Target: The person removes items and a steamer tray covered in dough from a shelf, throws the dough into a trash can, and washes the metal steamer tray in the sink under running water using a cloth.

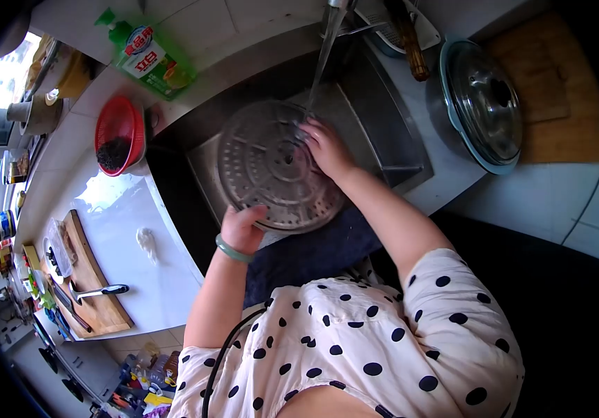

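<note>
A round metal steamer rack [254, 150], pierced with many small holes, is held tilted over the sink [400, 171]. My left hand [242, 228], with a pale green bangle at the wrist, grips the rack's near rim, thumb on top. On the rack's upper right part lies my right hand [328, 152], its fingers bent and wet against the metal. Something greyish shows at those fingertips, too blurred to name. Water runs from the faucet [337, 4] in a stream beside the right fingers.
Left of the sink stand a green soap bottle [153, 59] and a red basket [120, 129] with dark contents. Farther left, a cutting board [94, 279] carries a ladle and a knife. At right sits a glass-lidded pot [484, 101] by a wooden board [550, 83].
</note>
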